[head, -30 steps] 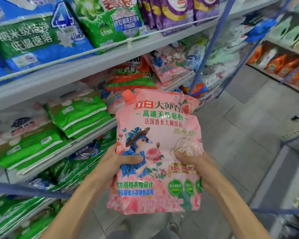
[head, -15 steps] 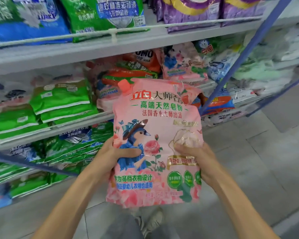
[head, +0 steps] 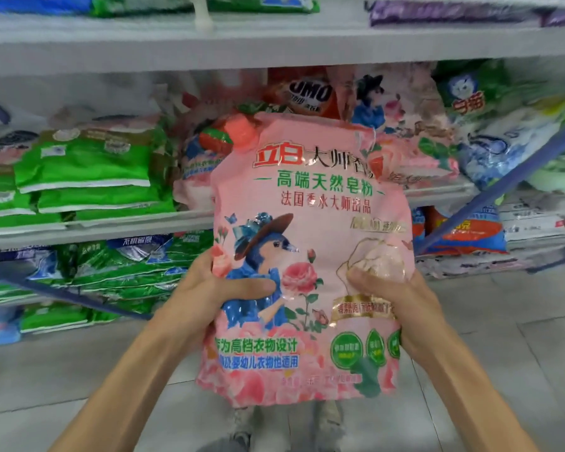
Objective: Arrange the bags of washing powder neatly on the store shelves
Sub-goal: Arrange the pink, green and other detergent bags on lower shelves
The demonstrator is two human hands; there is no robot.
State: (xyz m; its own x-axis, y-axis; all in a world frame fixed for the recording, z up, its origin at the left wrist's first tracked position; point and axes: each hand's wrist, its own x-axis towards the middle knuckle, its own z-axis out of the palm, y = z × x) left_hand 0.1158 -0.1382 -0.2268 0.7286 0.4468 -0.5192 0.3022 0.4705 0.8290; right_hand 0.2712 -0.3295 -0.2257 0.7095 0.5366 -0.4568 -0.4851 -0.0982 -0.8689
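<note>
A large pink bag of washing powder (head: 310, 256) with a coral cap at its top left corner is held upright in front of the shelves. My left hand (head: 209, 295) grips its left edge, thumb across the front. My right hand (head: 395, 301) grips its right edge, thumb pressed on the clear window. Behind the bag, on the middle shelf (head: 128, 223), lie more pink bags (head: 405, 125) and an orange bag (head: 310, 93), partly hidden.
Green bags (head: 92, 177) are stacked at the left of the middle shelf, green and blue ones (head: 121, 269) on the shelf below. White and blue bags (head: 516, 141) lie at the right. A blue slanted bar (head: 503, 184) crosses the right side. Grey floor tiles (head: 503, 337) lie below.
The view has turned to face the shelves squarely and come closer. The pink bag stays in both hands and now stands in front of the middle shelf.
</note>
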